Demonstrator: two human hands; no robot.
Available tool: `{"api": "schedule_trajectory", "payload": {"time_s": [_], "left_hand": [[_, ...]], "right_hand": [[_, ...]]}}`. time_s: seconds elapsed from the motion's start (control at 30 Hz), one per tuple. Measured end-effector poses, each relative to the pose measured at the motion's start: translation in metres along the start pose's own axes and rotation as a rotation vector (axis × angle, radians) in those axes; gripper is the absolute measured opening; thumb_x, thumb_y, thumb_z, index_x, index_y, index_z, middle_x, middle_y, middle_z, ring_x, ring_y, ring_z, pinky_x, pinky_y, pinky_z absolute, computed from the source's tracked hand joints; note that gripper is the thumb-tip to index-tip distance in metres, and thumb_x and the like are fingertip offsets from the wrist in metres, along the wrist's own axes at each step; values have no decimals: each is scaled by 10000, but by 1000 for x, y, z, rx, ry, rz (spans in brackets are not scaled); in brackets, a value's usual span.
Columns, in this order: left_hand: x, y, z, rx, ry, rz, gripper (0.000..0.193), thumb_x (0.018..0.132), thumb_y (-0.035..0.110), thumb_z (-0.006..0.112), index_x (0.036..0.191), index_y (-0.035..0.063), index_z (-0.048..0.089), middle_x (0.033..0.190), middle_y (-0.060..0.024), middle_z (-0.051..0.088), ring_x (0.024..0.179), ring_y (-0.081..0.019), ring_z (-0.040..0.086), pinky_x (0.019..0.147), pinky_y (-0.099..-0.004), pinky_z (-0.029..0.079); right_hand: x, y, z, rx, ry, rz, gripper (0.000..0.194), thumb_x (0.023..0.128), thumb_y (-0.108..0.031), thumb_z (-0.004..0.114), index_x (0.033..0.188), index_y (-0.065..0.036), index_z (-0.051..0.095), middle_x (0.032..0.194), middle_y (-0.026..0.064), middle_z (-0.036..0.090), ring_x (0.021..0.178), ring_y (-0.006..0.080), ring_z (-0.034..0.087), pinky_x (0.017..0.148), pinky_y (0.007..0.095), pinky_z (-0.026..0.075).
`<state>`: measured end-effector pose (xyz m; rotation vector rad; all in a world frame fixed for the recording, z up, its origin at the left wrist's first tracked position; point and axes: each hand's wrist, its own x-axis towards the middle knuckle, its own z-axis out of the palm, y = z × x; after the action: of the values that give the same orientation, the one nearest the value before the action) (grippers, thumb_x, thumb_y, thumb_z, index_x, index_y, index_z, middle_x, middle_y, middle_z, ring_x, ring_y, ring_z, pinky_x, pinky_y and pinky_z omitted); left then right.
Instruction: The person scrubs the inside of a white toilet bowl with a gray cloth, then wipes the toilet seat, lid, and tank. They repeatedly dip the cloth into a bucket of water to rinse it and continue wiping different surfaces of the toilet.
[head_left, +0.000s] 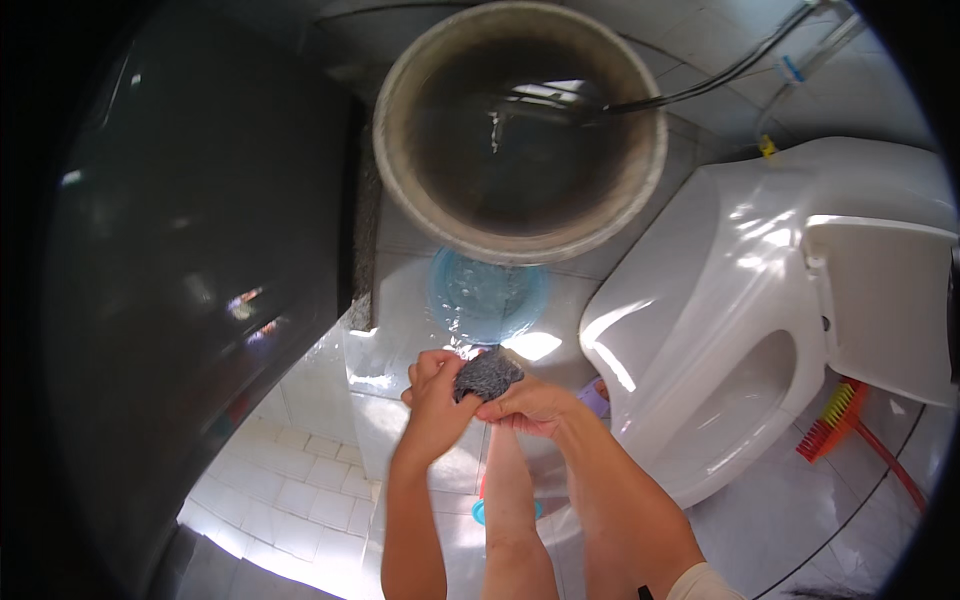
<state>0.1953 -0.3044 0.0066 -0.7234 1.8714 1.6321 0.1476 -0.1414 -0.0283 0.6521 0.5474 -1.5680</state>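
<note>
A dark grey, wet-looking wad, perhaps cloth or a scouring pad, is bunched between both hands above the tiled floor. My left hand grips its left side with curled fingers. From the right, my right hand grips its lower right part, the thumb pointing left. Water drops show just above the fingers. Beyond the hands, a light blue plastic basin with water stands on the floor, its far edge hidden by a large round tub.
The large tub holds water, with a dark hose over its rim. A white toilet stands at right, beside an orange-handled scrub brush. A dark glossy panel fills the left. The person's bare legs are below.
</note>
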Motion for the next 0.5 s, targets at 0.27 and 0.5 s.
{"api": "schedule_trajectory", "payload": {"time_s": [0.27,0.5], "left_hand": [[-29,31,25,-1233,-280,282,1084,562,378,775,1358,127,85,1151,-123,404,1110,-278,381,944,-436,351],[-25,70,53,-1860,-633,550,372,801,383,529,874,116,282,754,-58,424,785,-224,438,734,-411,421]], "right_hand": [[-62,9,98,775,-469,165,372,745,-109,604,1080,-6,478,882,137,566,651,220,564,458,234,422],[-92,26,175,1502,-648,10,263,822,-104,608,1012,-15,449,784,45,499,587,126,466,413,162,427]]}}
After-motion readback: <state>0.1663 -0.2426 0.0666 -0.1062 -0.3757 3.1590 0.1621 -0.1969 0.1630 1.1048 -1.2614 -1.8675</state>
